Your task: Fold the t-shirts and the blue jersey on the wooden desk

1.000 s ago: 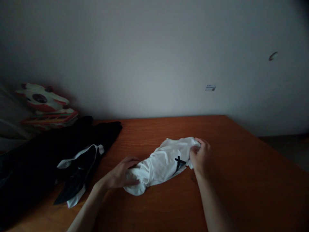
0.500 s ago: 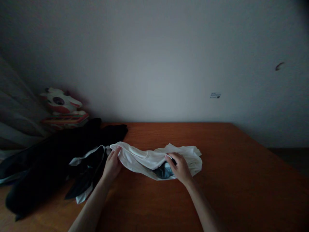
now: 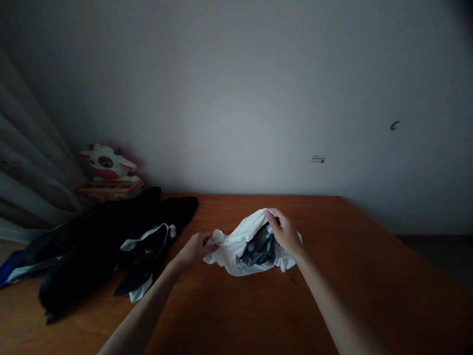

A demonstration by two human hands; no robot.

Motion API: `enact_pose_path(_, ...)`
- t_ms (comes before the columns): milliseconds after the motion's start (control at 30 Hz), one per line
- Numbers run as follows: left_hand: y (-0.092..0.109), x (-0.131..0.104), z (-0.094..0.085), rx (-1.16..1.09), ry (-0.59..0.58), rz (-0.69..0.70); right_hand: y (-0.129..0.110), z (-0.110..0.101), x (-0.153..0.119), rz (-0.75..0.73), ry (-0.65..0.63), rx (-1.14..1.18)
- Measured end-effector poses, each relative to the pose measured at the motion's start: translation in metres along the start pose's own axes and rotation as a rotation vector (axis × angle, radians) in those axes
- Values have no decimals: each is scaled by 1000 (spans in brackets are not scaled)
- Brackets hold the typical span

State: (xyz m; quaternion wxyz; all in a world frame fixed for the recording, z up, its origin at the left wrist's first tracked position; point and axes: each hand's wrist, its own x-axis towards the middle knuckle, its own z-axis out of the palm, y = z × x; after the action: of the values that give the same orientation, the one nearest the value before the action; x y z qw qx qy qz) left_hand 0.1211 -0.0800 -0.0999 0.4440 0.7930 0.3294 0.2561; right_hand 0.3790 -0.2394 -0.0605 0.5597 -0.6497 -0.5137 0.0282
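A crumpled white shirt (image 3: 236, 251) with a dark grey, printed-looking patch (image 3: 260, 245) is bunched up over the brown table. My right hand (image 3: 286, 234) pinches its raised upper edge, thumb toward me, and lifts that side into a fold. At the shirt's left end, my left hand (image 3: 197, 248) has its fingers closed on a gathered corner. The dark patch shows in the opening between both hands. Part of the white fabric lies behind my right hand and is hidden there.
Black clothes (image 3: 92, 246) lie heaped on the left of the table (image 3: 236, 315), with a white-edged dark piece (image 3: 146, 259) on the near side. Behind them stands a cow-shaped toy keyboard (image 3: 111, 172) beside a curtain (image 3: 33, 162). A wall (image 3: 236, 98) closes off the back.
My left hand has moved right, bringing the shirt's left end closer to my right hand. My right hand has risen slightly with its edge, and more of the dark patch shows.
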Motion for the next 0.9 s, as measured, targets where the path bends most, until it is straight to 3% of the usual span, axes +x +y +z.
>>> enact_pose_path(67, 15, 7, -33, 39, -13, 46, -5, -21, 3, 4, 46, -27)
enact_pose_path(167, 44, 7, -82, 21, 206, 130, -17, -56, -1, 30, -18, -33)
enact_pose_path(267, 69, 2, -110, -19, 452, 230, -29, -84, -10, 116, -384, 36)
enact_pose_path(333, 77, 6, -113, -40, 492, 287, -32, -93, -11, 202, -696, 81)
enact_pose_path(400, 74, 21, -104, -74, 440, 321, -24, -90, -7, 263, -887, 90)
enact_pose_path(433, 68, 31, -96, -100, 413, 322, -15, -85, -4, 268, -893, 77)
enact_pose_path(500, 49, 50, -72, -153, 415, 290, 8, -66, 1, 235, -723, 20)
enact_pose_path(567, 22, 59, -42, -122, 419, 254, 37, -41, 0, 203, -434, -71)
enact_pose_path(633, -10, 54, -9, 74, 410, 271, 64, -14, -10, 206, -208, -198)
enact_pose_path(733, -54, 28, 30, 390, 307, 325, 89, 18, -35, 202, -191, -425)
enact_pose_path(833, -81, 8, 48, 531, 232, 316, 96, 35, -52, 165, -214, -638)
enact_pose_path(900, -90, 6, 48, 564, 306, 274, 98, 39, -55, 141, -216, -698)
